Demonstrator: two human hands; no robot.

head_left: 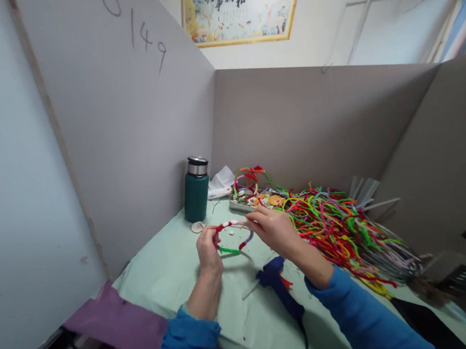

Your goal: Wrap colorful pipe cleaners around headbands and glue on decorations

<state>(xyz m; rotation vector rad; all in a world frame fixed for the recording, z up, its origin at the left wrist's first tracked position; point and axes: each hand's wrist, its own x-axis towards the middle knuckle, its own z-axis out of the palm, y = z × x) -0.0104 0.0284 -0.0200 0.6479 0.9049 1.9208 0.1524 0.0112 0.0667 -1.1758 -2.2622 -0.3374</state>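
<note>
Both hands are working over the pale green table (172,270), each one closed on an end of a headband (234,234) being wrapped in fuzzy wire. Her left hand (208,252) is pinching the near end, where green and red wrapping is showing, and her right hand (272,228) is gripping the far end with fingers curled tight around it. Between them the band is arching just above the tabletop, showing red and white along the top and a purple stretch curving down on the right side.

Sprawling across the right half of the table, a big heap of pipe cleaners (338,224) in red, green, yellow and orange is lying loose, with grey and pink ones trailing off toward the edge. Behind the hands, a shallow tray (240,204) is holding small decorations, with another wrapped hoop standing in it. A dark green flask (195,191) is standing upright by the partition wall. Just in front of the right forearm, a blue glue gun (274,280) is lying on the cloth, its nozzle pointing left.

By my judgement the wrapping is looking well along: most of the arch is already covered in colour, though whether the ends are fixed I cannot tell, and no ornaments appear attached.
</note>
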